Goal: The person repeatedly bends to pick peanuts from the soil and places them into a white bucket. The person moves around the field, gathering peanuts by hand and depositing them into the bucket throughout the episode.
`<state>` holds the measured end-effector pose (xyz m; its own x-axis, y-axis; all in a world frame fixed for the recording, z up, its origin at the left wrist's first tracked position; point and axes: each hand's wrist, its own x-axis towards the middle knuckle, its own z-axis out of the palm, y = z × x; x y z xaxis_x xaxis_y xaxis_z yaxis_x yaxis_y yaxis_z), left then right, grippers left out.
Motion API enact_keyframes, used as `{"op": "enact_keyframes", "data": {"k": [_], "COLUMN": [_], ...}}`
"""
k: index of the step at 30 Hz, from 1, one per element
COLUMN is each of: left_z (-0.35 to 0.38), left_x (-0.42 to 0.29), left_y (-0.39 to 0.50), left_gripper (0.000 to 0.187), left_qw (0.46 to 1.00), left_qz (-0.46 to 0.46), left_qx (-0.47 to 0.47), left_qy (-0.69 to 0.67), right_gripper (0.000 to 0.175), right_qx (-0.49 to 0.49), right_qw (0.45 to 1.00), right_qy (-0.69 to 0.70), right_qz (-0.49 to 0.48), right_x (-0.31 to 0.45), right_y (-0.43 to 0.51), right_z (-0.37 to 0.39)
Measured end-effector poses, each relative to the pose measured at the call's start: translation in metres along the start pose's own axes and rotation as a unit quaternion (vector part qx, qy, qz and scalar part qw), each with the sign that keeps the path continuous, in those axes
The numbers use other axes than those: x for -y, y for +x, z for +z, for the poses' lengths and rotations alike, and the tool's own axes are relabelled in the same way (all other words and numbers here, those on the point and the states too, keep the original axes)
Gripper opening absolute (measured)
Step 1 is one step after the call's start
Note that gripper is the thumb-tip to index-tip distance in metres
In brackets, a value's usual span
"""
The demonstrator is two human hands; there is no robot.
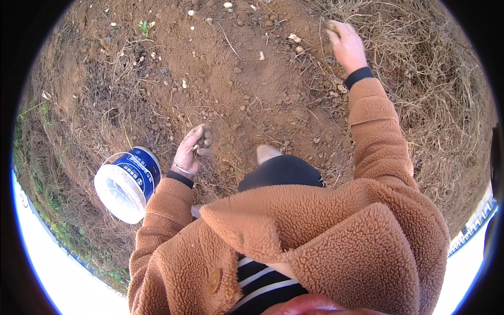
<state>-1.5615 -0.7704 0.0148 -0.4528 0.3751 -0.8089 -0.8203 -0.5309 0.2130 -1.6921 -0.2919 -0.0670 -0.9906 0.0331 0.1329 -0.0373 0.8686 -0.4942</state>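
Observation:
My left hand [191, 151], palm partly turned up and fingers curled, holds several small pale things that look like peanuts in the shell; soil covers its fingertips. Just left of it a blue and white plastic bucket [142, 169] with a wire handle leans on the ground. My right hand [345, 44] is stretched far forward at the upper right, its fingers bent together at the soil beside dry stalks; what lies between them is hidden. Close to its left, peanut pods [294, 38] rest on the brown soil.
Dry stalks [425, 75] are heaped along the right. More pale pods [184, 83] are scattered over the crumbly soil [224, 78]. A small green plant [145, 27] grows at the upper left. My shoe [268, 152] and dark knee are below the middle.

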Motion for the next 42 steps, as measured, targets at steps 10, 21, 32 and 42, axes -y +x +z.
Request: {"op": "enact_keyframes", "data": {"k": [10,21,32,42], "left_z": [-0.041,-0.042,-0.036,-0.028], "left_x": [0.027,0.035,0.034,0.023], "left_y": [-0.018,-0.028,-0.030,-0.033], "left_gripper": [0.019,0.019,0.021,0.019], "left_qw": [0.993,0.993,0.997,0.990], "left_qz": [0.006,0.012,0.012,0.007], "left_qx": [-0.105,-0.094,-0.034,-0.075], "left_qy": [0.050,0.076,0.069,0.122], "right_gripper": [0.012,0.027,0.024,0.039], "right_qx": [0.193,0.104,0.148,0.095], "right_qw": [0.943,0.987,0.983,0.605], "right_qy": [0.198,0.004,0.082,0.708], "right_qz": [0.183,0.119,0.077,0.352], "right_x": [0.025,0.054,0.155,0.120], "right_y": [0.022,0.002,-0.024,-0.116], "right_z": [0.070,0.082,0.097,0.031]}}
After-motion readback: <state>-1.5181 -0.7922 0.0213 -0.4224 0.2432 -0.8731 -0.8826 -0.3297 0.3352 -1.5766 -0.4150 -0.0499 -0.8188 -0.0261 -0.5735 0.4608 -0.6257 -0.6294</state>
